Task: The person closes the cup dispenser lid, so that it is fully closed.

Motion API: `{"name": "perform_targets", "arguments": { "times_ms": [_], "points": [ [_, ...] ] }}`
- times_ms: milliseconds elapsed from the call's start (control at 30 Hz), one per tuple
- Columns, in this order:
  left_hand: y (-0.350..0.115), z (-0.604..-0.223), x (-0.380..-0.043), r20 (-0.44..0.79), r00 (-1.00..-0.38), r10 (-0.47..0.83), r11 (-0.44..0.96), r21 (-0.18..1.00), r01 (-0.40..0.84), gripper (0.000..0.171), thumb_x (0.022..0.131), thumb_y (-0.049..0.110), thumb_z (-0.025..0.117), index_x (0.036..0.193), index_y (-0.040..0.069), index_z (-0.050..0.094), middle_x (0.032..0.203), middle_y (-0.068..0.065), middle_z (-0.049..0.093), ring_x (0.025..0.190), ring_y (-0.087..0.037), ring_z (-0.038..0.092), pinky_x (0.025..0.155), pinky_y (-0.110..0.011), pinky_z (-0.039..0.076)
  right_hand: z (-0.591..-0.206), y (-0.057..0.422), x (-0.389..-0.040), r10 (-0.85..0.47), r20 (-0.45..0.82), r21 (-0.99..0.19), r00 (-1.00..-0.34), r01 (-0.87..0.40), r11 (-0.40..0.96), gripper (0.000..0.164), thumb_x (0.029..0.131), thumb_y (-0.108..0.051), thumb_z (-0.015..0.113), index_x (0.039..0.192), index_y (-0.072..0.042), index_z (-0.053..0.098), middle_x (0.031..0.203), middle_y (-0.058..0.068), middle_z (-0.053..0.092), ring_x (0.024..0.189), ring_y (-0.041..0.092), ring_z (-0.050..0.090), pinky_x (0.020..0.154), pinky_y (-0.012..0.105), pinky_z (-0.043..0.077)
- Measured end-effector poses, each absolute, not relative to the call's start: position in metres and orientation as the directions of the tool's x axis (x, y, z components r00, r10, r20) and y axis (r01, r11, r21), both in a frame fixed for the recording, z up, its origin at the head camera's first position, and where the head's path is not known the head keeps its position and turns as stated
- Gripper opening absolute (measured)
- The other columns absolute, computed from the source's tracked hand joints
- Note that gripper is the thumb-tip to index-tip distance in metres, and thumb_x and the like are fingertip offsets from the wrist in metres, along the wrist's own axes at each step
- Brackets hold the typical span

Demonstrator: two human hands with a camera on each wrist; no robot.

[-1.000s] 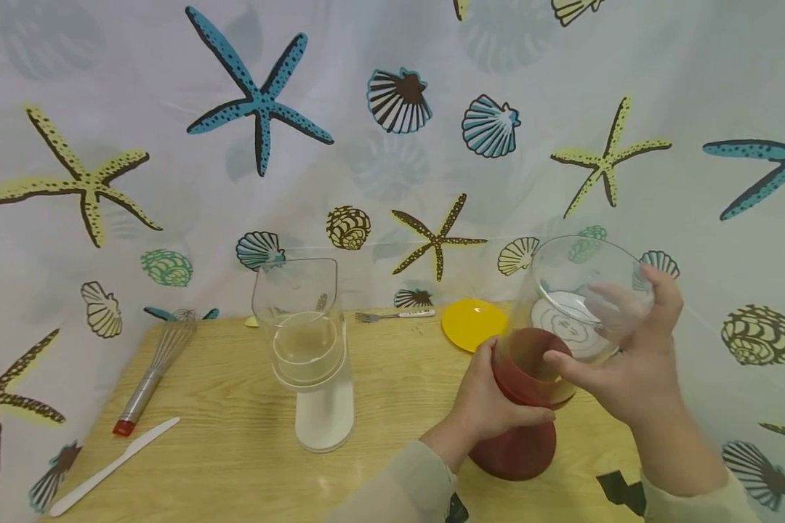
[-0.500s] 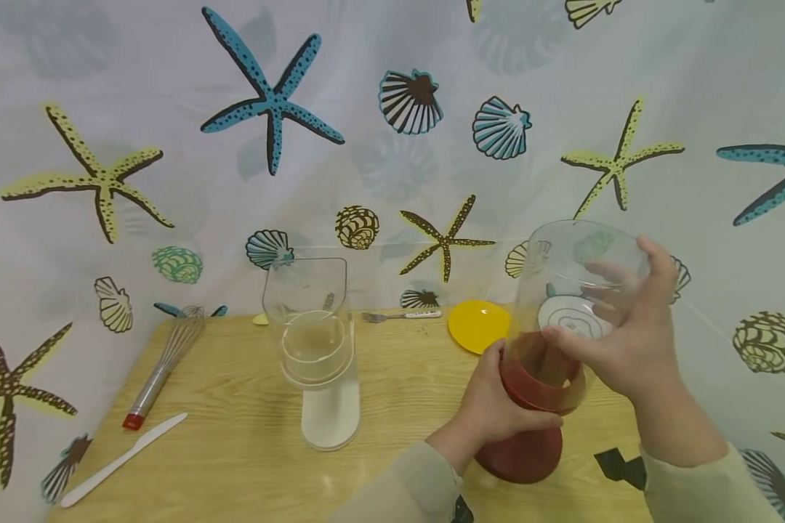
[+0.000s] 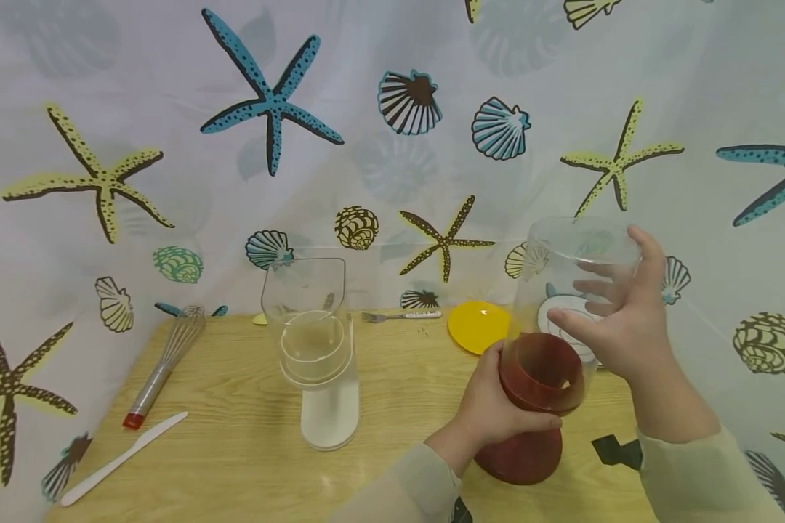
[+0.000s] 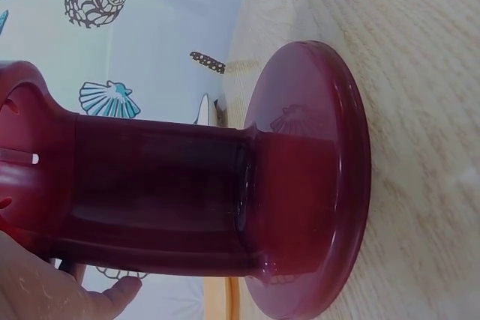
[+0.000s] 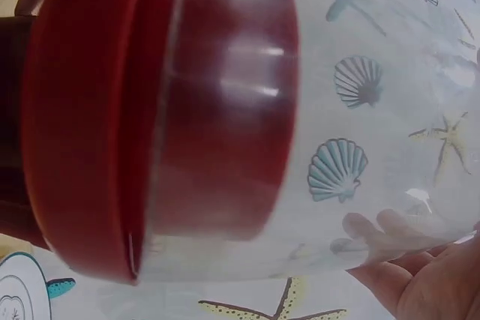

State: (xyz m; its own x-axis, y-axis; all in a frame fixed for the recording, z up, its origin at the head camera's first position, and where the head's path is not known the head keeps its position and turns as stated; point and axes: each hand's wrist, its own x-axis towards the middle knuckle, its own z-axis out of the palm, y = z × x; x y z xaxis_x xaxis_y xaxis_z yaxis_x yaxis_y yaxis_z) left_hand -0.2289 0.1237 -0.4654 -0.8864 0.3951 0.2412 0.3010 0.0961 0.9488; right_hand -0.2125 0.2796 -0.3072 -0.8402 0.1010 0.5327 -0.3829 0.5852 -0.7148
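Observation:
A red dispenser stand [image 3: 520,457], with a round foot [image 4: 307,185] on the table and a column [image 4: 157,192] under a ring-shaped collar [image 5: 82,125], is at the right in the head view. My left hand [image 3: 487,407] grips it just under the collar, thumb across the front. A clear cylindrical canister [image 3: 538,290] rises from the collar, whose inner red sleeve [image 5: 229,103] shows through the wall. My right hand [image 3: 628,327] holds the canister from the right, thumb in front and fingers behind, seen through the plastic.
A second dispenser, white [image 3: 330,421] with a clear container [image 3: 301,290], stands left of centre. A whisk [image 3: 163,370] and white knife [image 3: 124,461] lie at the left. Toward the back are a fork [image 3: 421,314], a yellow plate [image 3: 474,327] and a white patterned plate [image 5: 19,290].
The canister has become more upright and its top rim sits higher. My right hand has risen with it and shifted slightly left. The left hand keeps its grip on the stand.

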Motion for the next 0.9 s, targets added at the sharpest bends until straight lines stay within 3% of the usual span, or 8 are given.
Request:
{"name": "perform_targets", "arguments": {
  "times_ms": [167,367,567,900],
  "points": [
    [0.125,-0.466,-0.227,0.242,-0.883,0.402,0.083,0.951,0.299,0.099,0.056,0.043,0.092,0.135,0.039,0.031,0.125,0.02,0.047,0.111,-0.001,0.049,0.091,-0.025,0.047,-0.314,0.281,-0.214,0.124,0.561,-0.73,-0.818,-0.419,0.54,0.119,0.065,-0.001,0.085,0.148,-0.038,0.008,0.123,0.008,0.057,0.098,0.017,0.062,0.08,0.015,0.049],
    [0.125,-0.467,-0.227,0.231,-0.895,0.382,0.113,0.949,0.293,0.101,0.055,0.043,0.092,0.135,0.039,0.031,0.125,0.02,0.047,0.111,-0.001,0.049,0.091,-0.025,0.047,-0.32,0.282,-0.211,0.075,0.655,-0.698,-0.752,-0.565,0.441,0.118,0.06,0.011,0.081,0.149,-0.026,0.013,0.125,0.011,0.055,0.103,0.019,0.061,0.086,0.02,0.05],
    [0.125,-0.467,-0.228,0.209,-0.903,0.375,0.176,0.94,0.291,0.103,0.053,0.049,0.091,0.136,0.038,0.03,0.124,0.018,0.046,0.11,-0.002,0.049,0.091,-0.025,0.047,-0.326,0.28,-0.211,0.009,0.77,-0.564,-0.638,-0.675,0.476,0.115,0.051,0.005,0.087,0.142,-0.005,0.017,0.128,0.013,0.056,0.105,0.018,0.061,0.09,0.024,0.049],
    [0.124,-0.466,-0.229,0.175,-0.908,0.38,0.192,0.946,0.263,0.103,0.054,0.05,0.09,0.137,0.039,0.028,0.125,0.019,0.046,0.11,-0.003,0.048,0.09,-0.027,0.048,-0.334,0.278,-0.21,0.011,0.827,-0.519,-0.563,-0.754,0.403,0.112,0.053,0.001,0.087,0.139,0.0,0.015,0.127,0.02,0.054,0.105,0.026,0.06,0.09,0.025,0.049]
  ]
}}
